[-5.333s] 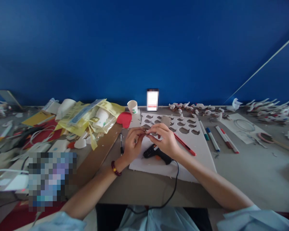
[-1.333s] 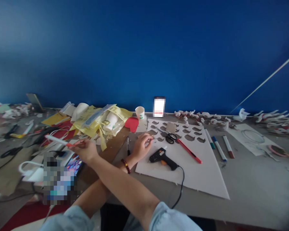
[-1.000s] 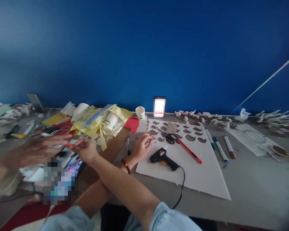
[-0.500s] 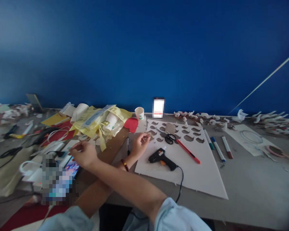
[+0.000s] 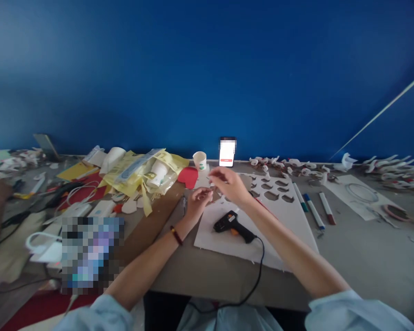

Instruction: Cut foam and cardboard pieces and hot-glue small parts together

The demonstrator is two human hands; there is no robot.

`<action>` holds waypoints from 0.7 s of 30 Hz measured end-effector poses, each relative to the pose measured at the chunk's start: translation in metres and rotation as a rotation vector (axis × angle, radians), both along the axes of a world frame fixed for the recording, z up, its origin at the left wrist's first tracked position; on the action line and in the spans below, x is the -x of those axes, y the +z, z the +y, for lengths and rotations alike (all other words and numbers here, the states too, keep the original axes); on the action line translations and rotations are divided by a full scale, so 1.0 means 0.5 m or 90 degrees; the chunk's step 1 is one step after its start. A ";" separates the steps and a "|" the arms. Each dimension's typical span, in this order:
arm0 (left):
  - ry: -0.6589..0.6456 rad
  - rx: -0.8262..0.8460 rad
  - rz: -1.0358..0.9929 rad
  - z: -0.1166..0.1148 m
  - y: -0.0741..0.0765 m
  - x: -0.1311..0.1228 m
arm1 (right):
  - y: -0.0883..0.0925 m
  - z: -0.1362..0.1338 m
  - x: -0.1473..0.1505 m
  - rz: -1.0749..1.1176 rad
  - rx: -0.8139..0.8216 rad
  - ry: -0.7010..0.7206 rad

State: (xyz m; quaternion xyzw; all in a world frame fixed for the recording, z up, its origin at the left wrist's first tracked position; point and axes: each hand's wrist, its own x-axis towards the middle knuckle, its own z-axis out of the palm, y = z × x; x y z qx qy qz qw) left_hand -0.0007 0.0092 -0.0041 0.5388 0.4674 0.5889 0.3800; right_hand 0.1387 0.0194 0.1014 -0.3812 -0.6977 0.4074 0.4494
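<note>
Left hand (image 5: 195, 205) at 10 o'clock edge of board (image 5: 207, 225), fingertips nearly pinched; can't make out whether grip has anything. Right hand (image 5: 232, 185) at its 2 o'clock, fingers curled, grip likewise unclear. Glue gun (image 5: 235, 227) on board, right hand's 6 o'clock.

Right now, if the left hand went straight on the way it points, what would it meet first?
From the left hand, most likely the right hand, just up and to the right in the picture; one view leaves the depth unclear.
</note>
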 end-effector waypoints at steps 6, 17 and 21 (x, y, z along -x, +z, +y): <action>-0.028 0.064 -0.042 -0.001 0.009 -0.004 | -0.075 0.021 -0.083 -0.062 0.059 -0.071; -0.033 0.062 -0.052 -0.022 0.041 -0.015 | -0.100 0.018 -0.061 0.012 0.111 -0.001; -0.026 0.065 -0.059 -0.024 0.044 -0.018 | -0.106 0.018 -0.060 0.034 0.126 -0.010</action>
